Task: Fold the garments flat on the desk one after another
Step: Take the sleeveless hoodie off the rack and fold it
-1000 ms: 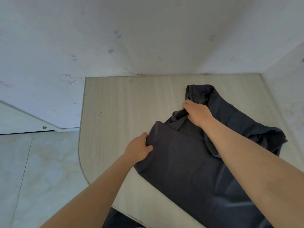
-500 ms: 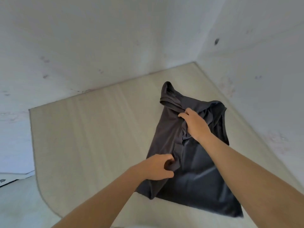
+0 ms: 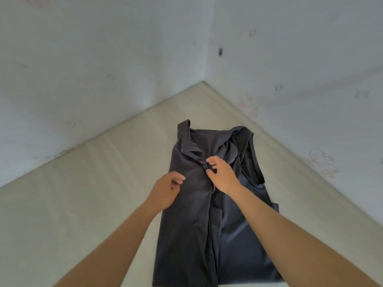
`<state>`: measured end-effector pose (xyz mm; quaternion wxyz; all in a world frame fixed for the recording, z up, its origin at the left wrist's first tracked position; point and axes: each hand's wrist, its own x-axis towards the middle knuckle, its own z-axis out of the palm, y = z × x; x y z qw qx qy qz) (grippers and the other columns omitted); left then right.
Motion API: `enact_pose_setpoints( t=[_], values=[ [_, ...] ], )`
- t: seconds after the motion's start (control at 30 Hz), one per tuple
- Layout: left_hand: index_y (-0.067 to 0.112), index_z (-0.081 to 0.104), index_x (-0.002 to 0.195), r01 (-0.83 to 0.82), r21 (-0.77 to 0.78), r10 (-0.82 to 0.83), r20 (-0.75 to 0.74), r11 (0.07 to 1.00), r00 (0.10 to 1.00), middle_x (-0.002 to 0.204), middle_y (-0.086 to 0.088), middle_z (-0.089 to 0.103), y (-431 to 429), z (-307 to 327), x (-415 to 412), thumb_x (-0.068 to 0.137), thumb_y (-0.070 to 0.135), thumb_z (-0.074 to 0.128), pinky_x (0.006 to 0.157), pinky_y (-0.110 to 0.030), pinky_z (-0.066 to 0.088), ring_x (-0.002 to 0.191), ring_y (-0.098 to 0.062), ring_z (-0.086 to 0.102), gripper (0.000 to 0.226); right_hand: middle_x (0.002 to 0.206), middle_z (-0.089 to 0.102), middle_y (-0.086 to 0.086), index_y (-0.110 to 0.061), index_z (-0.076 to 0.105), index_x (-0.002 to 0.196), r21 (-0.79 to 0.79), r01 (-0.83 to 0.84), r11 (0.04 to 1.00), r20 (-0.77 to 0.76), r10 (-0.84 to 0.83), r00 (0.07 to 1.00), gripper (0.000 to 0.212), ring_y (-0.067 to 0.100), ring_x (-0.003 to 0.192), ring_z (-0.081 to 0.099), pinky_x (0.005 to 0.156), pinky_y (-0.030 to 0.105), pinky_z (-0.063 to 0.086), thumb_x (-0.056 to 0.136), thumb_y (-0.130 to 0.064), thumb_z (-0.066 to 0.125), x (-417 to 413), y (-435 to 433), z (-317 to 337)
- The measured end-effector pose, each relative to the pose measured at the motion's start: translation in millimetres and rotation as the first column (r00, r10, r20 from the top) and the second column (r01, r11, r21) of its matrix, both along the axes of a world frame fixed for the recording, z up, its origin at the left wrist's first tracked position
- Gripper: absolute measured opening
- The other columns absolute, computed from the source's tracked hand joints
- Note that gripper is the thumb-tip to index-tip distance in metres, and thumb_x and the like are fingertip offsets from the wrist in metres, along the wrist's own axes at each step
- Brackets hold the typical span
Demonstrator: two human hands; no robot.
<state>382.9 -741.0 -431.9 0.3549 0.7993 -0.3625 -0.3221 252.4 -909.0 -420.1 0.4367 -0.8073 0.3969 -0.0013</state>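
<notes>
A dark grey garment (image 3: 192, 220) lies on the pale wooden desk (image 3: 99, 195), its left side folded over to the middle so it forms a long strip running away from me. The collar sits at the far end, and an armhole shows on the right side. My left hand (image 3: 166, 190) rests on the garment's left edge with its fingers loosely curled and nothing clearly held. Thumb and forefinger of my right hand (image 3: 222, 176) close on the folded edge at the garment's middle, just below the collar.
The desk fits into a corner between two white walls (image 3: 290, 83), one behind the garment and one to the right. Bare desk surface stretches to the left of the garment. The garment's near hem reaches the desk's front edge.
The left side of the garment has been folded over onto the middle. My left hand has loosened its hold on the cloth, and the view has swung toward the corner.
</notes>
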Motion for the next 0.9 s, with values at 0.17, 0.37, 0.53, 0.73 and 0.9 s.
enact_pose_setpoints(
  t=[0.17,0.37,0.53,0.73,0.9],
  values=[
    [0.015,0.052,0.128,-0.109,-0.082,0.124,0.209,0.991,0.97,0.122,0.001,0.053,-57.7,12.6,53.1,0.079,-0.015,0.042,0.087,-0.026,0.043,0.102,-0.019,0.052,0.057,0.143,0.04,0.006,-0.017,0.033,0.145,0.126,0.027,0.992,-0.005,-0.027,1.0,0.065,0.02,0.13,0.042,0.097,0.024,0.036,0.089,-0.02,0.066,13.2,-8.7,-0.9],
    [0.035,0.04,0.138,0.127,0.021,-0.12,0.501,0.992,0.857,0.142,0.015,0.042,-124.7,34.9,99.6,0.07,-0.016,0.051,0.094,-0.026,0.027,0.111,-0.016,0.031,0.085,0.146,0.033,0.0,-0.024,0.025,0.148,0.124,0.063,0.99,0.051,-0.07,0.996,0.077,0.018,0.134,0.038,0.105,0.03,0.037,0.085,-0.023,0.071,32.0,-18.2,-14.6],
    [0.04,0.059,0.11,0.393,0.335,-0.503,0.368,0.857,0.782,0.108,0.011,0.058,-161.8,36.1,129.6,0.075,0.014,0.07,0.087,-0.031,0.035,0.098,-0.018,0.033,0.045,0.137,0.037,-0.003,-0.025,0.033,0.142,0.049,0.071,0.996,0.0,-0.071,0.997,0.079,0.017,0.128,0.038,0.105,0.037,0.041,0.077,-0.037,0.076,45.1,-19.2,-28.4],
    [0.025,0.061,0.069,0.441,0.353,-0.516,0.152,0.825,0.843,0.081,0.002,0.066,-186.6,45.2,162.2,0.081,0.012,0.066,0.08,-0.031,0.049,0.086,-0.02,0.061,0.018,0.083,0.053,0.006,-0.011,0.054,0.08,0.293,0.205,0.934,0.063,-0.233,0.971,0.03,0.022,0.077,0.054,0.069,0.028,0.04,0.091,-0.038,0.061,52.5,-30.2,-27.9],
    [0.019,0.057,0.096,0.157,0.304,-0.259,0.336,0.94,0.906,0.093,0.0,0.057,-207.3,30.0,163.8,0.082,0.042,0.07,0.081,-0.036,0.042,0.095,-0.023,0.054,0.03,0.074,0.057,-0.005,-0.018,0.052,0.101,0.344,0.339,0.876,0.021,-0.368,0.93,0.013,0.009,0.066,0.055,0.058,0.021,0.043,0.095,-0.027,0.057,48.4,-34.6,-31.4]
  ],
)
